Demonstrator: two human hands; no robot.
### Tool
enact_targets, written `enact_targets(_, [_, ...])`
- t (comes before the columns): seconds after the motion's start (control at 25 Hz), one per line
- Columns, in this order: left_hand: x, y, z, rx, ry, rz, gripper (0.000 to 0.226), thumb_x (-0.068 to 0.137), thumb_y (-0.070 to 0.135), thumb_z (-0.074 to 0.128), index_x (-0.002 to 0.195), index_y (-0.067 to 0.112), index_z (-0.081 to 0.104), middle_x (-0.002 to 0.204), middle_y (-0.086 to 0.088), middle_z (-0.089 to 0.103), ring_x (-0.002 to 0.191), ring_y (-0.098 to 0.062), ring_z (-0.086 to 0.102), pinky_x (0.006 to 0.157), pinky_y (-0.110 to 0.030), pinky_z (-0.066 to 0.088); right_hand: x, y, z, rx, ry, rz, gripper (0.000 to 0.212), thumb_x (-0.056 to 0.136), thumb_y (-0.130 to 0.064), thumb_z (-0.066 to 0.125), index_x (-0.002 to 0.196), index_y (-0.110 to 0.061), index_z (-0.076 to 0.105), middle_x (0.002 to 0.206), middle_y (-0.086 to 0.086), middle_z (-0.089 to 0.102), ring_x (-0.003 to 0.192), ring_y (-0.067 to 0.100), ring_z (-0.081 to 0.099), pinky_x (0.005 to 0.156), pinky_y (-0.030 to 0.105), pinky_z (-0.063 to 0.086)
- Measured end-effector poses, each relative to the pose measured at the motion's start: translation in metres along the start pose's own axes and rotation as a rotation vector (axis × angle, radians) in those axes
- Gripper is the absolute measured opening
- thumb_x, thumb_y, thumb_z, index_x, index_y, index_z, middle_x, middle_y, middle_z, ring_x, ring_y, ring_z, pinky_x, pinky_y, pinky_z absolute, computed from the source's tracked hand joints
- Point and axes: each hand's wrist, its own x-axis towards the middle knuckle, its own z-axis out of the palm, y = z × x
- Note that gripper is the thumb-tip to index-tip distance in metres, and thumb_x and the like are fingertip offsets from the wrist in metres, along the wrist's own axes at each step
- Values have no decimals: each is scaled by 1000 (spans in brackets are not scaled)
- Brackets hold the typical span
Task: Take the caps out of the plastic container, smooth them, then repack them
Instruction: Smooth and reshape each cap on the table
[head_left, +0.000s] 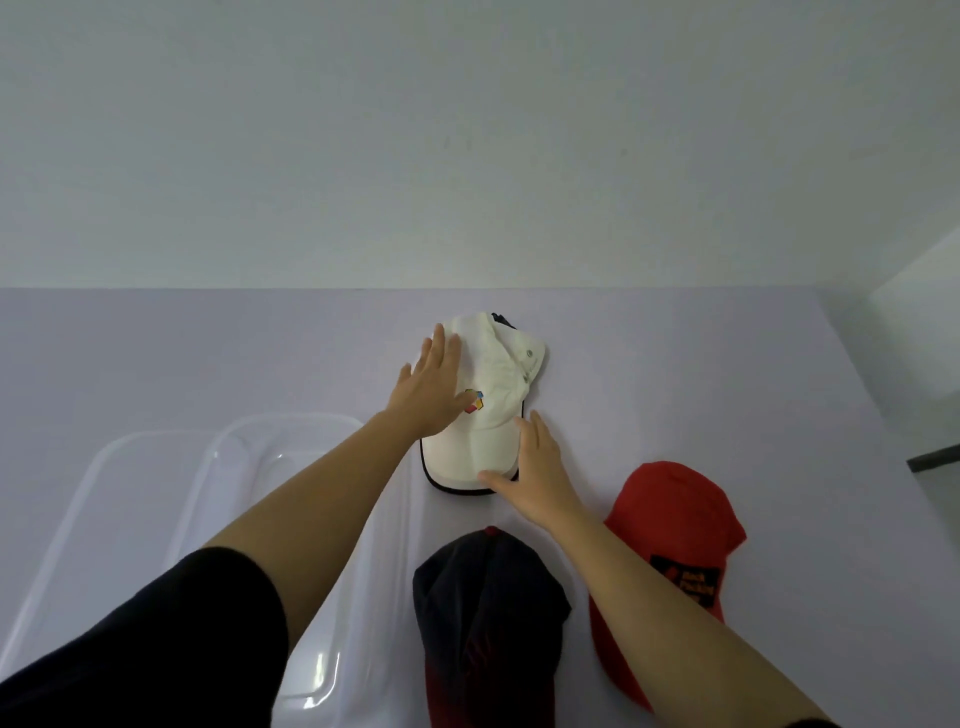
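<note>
The left hand (434, 387) lies flat and open on the white cap (488, 415) on the tabletop (675, 374), while the right hand (535, 467), fingers spread, touches its brim edge.

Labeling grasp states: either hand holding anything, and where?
Nothing gripped. Left hand lies flat, open, on the white cap crown; right hand rests open at its brim edge.

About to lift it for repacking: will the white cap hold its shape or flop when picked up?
The white cap lies flattened and creased under the left hand, so its crown will probably sag. The dark-edged brim by the right hand looks stiffer, likely the better grip. Probably light.
</note>
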Motion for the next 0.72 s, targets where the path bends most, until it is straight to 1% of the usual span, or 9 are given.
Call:
enact_targets(0.16, [20, 4, -2, -48, -62, -83, 86, 87, 41, 58, 149, 17, 3, 155, -6, 18, 135, -32, 28, 99, -53, 33, 4, 13, 9, -102, 12, -65, 106, 74, -53, 68, 148, -13, 3, 155, 10, 16, 143, 25, 18, 117, 41, 21])
enact_targets(0.24, [24, 4, -5, -70, -101, -54, 61, 88, 39, 56, 141, 22, 30, 128, -6, 49, 120, -31, 41, 92, -47, 36, 3, 19, 13, -113, 21, -70, 107, 74, -55, 67, 148, -14, 2, 156, 7, 15, 143, 23, 18, 116, 41, 20])
enact_targets(0.28, [23, 3, -6, -101, -105, -29, 32, 89, 39, 55, 117, 24, 51, 103, -3, 57, 105, -28, 48, 85, -41, 37, 2, 21, 14, -110, 33, -73, 106, 75, -55, 66, 148, -15, 2, 156, 6, 15, 143, 22, 18, 115, 41, 19])
enact_targets(0.32, [22, 3, -8, -159, -89, 7, 17, 90, 39, 54, 84, 23, 53, 79, 0, 53, 86, -24, 48, 75, -35, 35, 0, 22, 15, -106, 58, -84, 105, 75, -55, 66, 148, -15, 2, 156, 6, 15, 143, 22, 18, 114, 41, 20])
enact_targets(0.36, [20, 3, -10, -218, -97, 21, 36, 90, 39, 55, 63, 20, 40, 63, 3, 42, 69, -18, 43, 65, -31, 31, -1, 23, 16, -101, 77, -91, 105, 75, -53, 67, 148, -14, 3, 156, 7, 16, 143, 23, 19, 114, 42, 21])
enact_targets(0.4, [19, 2, -10, -290, -110, 42, 48, 91, 39, 55, 57, 17, 30, 56, 4, 34, 57, -13, 37, 58, -26, 27, -1, 24, 17, -99, 90, -97, 105, 75, -52, 68, 148, -14, 3, 156, 8, 16, 142, 24, 20, 114, 42, 21])
enact_targets(0.52, [12, 6, -15, -390, -106, 123, 53, 91, 38, 57, 52, 15, 28, 50, 4, 28, 42, -8, 30, 46, -19, 22, -1, 21, 14, -45, 91, -104, 104, 75, -50, 67, 148, -13, 2, 156, 10, 8, 144, 25, 12, 116, 45, 20])
enact_targets(0.6, [9, 7, -18, -423, -12, 159, 47, 90, 37, 59, 55, 10, 41, 58, 3, 38, 49, -7, 37, 49, -18, 26, 0, 11, -1, 139, 182, -171, 98, 76, -55, 60, 147, -16, 5, 157, 3, 4, 145, 20, 6, 118, 40, 17])
enact_targets(0.72, [3, 15, -26, -502, 48, 191, 40, 90, 41, 56, 78, 4, 62, 79, -2, 60, 70, -11, 55, 60, -18, 40, 10, -5, -37, 338, 379, -261, 75, 80, -53, 56, 142, -29, 19, 148, -25, 11, 143, 10, 13, 114, 21, 16])
